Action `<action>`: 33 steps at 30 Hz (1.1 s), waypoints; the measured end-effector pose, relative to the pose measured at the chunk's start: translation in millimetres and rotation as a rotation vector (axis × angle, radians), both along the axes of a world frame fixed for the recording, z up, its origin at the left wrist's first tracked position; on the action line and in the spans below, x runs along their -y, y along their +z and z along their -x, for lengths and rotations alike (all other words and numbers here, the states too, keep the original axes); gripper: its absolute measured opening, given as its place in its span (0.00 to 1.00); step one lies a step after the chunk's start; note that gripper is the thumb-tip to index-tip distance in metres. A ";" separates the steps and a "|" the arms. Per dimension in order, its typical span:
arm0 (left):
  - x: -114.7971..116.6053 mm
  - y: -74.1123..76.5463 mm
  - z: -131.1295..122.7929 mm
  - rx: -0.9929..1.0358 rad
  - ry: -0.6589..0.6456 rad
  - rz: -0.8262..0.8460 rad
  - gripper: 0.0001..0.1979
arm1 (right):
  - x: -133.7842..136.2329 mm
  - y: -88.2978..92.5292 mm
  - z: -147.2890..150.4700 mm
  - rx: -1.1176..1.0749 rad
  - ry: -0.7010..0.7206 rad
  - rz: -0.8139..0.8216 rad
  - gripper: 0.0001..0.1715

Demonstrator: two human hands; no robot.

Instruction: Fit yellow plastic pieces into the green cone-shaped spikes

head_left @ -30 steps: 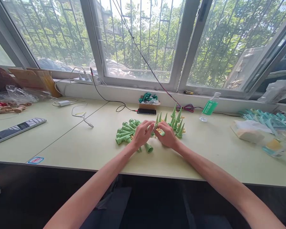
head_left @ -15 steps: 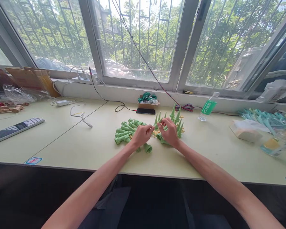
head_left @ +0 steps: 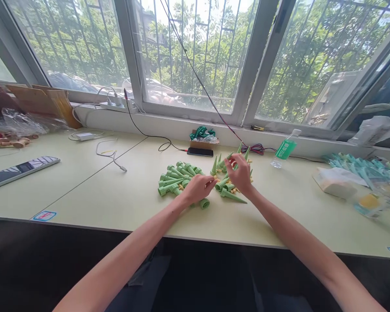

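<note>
My left hand point(head_left: 199, 189) is closed in a pinch over the middle of the pile. Whatever its fingertips hold is too small to make out; small yellowish pieces point(head_left: 234, 190) lie around there. My right hand point(head_left: 239, 173), farther back and to the right, pinches a green plastic spike point(head_left: 227, 157), partly hidden by the fingers. Beside my left hand lie several hollow green spikes point(head_left: 173, 177) with ribbed collars, fanned out on their sides. Around my right hand, green cones point(head_left: 214, 166) stand point up, and another cone point(head_left: 233, 196) lies on its side below it.
Behind the pile, a phone point(head_left: 199, 151) lies before a small box of green material point(head_left: 203, 135). A water bottle point(head_left: 284, 149), a tissue pack point(head_left: 339, 182) and bagged pale-green pieces point(head_left: 360, 167) are to the right. Cables point(head_left: 110, 158) and a tablet-like device point(head_left: 22, 171) lie left.
My hands have moved apart: the right went back and right with a green spike, the left slightly down and right. The cone lying below my right hand now shows.
</note>
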State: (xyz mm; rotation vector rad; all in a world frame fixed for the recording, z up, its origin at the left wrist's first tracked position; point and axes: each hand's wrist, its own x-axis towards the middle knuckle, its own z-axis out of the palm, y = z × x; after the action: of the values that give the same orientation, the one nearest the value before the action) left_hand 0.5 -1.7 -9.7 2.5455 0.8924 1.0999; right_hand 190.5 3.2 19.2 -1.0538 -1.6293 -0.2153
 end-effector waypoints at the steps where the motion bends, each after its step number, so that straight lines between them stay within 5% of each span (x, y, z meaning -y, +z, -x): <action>1: 0.4 -0.2 -0.3 -0.005 -0.002 0.005 0.20 | -2.4 3.9 -0.8 0.005 0.006 0.006 0.11; 11: 3.9 2.0 -0.5 -0.032 -0.005 0.012 0.21 | -43.0 37.6 1.4 0.087 0.010 -0.029 0.10; 20: 7.7 4.2 -2.0 -0.030 0.001 0.031 0.21 | -59.2 19.5 5.7 0.150 0.056 0.172 0.13; 28: 5.4 3.6 -1.7 -0.044 -0.002 0.028 0.21 | -50.2 11.6 2.6 0.177 0.048 0.198 0.10; 33: 2.8 2.0 -0.3 -0.030 0.006 0.024 0.21 | -25.4 8.5 0.3 0.154 -0.025 0.081 0.12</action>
State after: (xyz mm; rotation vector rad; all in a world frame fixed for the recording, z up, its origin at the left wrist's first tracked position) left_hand 0.9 -4.6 -7.8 2.5485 0.9159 1.0487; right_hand 190.2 28.6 27.6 -1.1427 -1.7765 -0.2543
